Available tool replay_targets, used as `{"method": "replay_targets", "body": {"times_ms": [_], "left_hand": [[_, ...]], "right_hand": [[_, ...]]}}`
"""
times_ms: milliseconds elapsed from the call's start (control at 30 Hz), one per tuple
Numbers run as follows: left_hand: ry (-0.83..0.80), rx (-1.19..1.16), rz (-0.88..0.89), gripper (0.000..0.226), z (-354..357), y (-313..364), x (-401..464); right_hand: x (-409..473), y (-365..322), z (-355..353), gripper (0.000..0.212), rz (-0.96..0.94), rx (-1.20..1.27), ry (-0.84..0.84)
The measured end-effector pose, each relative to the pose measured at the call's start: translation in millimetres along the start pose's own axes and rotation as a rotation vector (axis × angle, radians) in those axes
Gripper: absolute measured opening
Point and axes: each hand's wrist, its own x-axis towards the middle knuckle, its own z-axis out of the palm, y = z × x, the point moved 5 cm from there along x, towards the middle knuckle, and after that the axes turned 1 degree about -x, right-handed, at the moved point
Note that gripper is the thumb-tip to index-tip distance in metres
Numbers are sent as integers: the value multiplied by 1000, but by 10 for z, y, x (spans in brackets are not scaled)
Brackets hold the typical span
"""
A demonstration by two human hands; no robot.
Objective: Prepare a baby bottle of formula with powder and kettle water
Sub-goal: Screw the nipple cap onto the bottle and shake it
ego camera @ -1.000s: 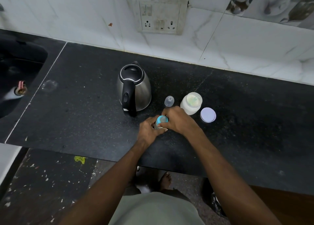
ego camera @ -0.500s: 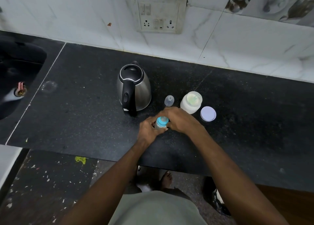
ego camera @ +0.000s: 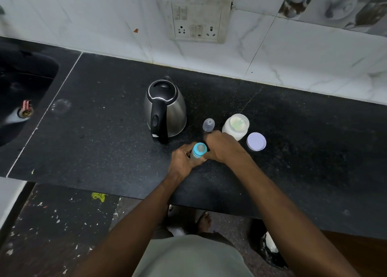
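Observation:
A small baby bottle point(ego camera: 198, 151) with a blue collar and a teat stands on the black counter point(ego camera: 104, 147), just in front of the kettle. My left hand point(ego camera: 183, 160) grips its body from the left. My right hand point(ego camera: 225, 148) lies against the bottle's right side, with curled fingers and thumb at the blue collar. The steel kettle point(ego camera: 167, 109) with black lid and handle stands behind them. The clear bottle cap point(ego camera: 208, 125) stands to its right. The open powder jar point(ego camera: 235, 127) stands further right, with its pale lid point(ego camera: 256, 141) flat beside it.
A dark sink point(ego camera: 23, 92) lies at the far left of the counter. A switch and socket plate point(ego camera: 198, 19) sits on the marble wall above the kettle. The counter's front edge runs below my forearms, with the floor and a bare foot under it.
My right hand has slid off the top of the bottle to its right side, so the whole blue collar shows. The left hand keeps its grip on the bottle.

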Motion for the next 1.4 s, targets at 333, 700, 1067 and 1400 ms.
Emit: {"method": "replay_targets", "body": {"times_ms": [333,700,1067,1400], "left_hand": [[8,-24,8,53,-5,22,-9],[-3,-10,-16,61,-8,-19,-20],[-18,-29,-9,66,12,-55,-5],[-22,-131,-68,55,46,-27,-56]], "right_hand": [[37,-74,-62,31,24,11,53],[-107,-52,31,42,-179,219,84],[-24,5,122,49,-69,123,87],[0,-78,115,43,-24,119,136]]}}
